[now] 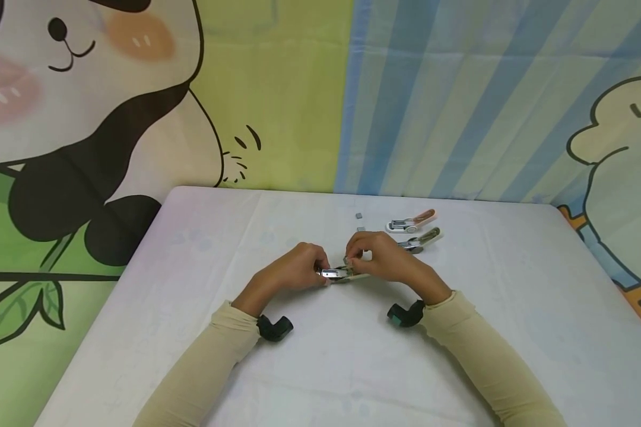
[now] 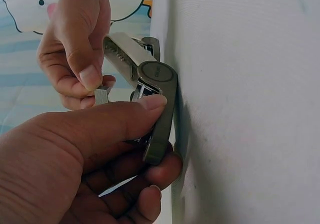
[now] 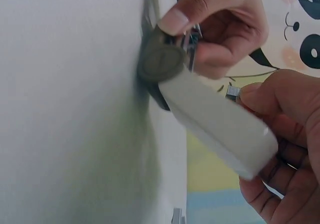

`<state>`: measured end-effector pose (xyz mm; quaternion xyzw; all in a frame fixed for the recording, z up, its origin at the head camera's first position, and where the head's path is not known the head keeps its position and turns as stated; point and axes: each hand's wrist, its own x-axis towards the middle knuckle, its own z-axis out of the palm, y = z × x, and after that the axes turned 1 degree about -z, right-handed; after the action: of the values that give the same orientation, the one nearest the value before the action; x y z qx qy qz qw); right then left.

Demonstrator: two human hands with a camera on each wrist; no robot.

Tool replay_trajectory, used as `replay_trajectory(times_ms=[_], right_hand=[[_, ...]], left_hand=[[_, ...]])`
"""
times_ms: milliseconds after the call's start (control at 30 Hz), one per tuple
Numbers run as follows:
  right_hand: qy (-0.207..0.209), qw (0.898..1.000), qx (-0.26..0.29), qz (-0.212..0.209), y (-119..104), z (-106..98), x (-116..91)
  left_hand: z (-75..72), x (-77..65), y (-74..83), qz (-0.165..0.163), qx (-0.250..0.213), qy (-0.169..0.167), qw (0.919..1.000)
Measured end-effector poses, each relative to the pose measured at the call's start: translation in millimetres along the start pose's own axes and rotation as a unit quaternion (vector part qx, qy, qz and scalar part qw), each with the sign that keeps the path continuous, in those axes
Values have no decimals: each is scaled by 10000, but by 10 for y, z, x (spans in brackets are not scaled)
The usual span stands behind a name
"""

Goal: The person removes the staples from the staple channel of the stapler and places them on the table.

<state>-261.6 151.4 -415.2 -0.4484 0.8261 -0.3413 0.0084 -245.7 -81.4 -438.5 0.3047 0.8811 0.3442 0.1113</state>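
A stapler with a dark olive base and an off-white handle (image 3: 220, 121) lies folded open on the table. My left hand (image 1: 298, 267) grips the stapler (image 1: 338, 273) by its base end, thumb on the upper side and fingers curled beneath. Between thumb and finger, my right hand (image 1: 381, 255) pinches a small grey stick of staples (image 2: 101, 95), held beside the stapler's opened magazine and apart from it. In the right wrist view, the same staples (image 3: 233, 92) stick out past the thumb tip. The raised handle is close to the right hand's lower fingers; whether they touch cannot be told.
Beyond the right hand lie a pink-and-white stapler (image 1: 412, 222) and another stapler (image 1: 419, 240), partly hidden by that hand. Two small grey staple blocks (image 1: 359, 216) sit left of them. A white cloth covers the table (image 1: 320, 367); a printed curtain (image 1: 288, 107) hangs behind.
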Motion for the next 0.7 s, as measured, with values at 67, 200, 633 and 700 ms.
replay_trajectory(times_ms=[67,200,633,700], right_hand=[[72,9999,71,76,42,-34,-11],[269,9992,-31,310,166,-75,-40],[386,9919,-593,1054,409,-127,-101],[369,9910,-636,1115,428,-137,-106]], left_hand=[[-7,-5,-7,58,-7,-2,10000],[-27,-16,-15,172,7,-12,9999],[-38,-13,-43,-35,-203,-107,9997],[-26,-1,-44,35,-216,-124,9997]])
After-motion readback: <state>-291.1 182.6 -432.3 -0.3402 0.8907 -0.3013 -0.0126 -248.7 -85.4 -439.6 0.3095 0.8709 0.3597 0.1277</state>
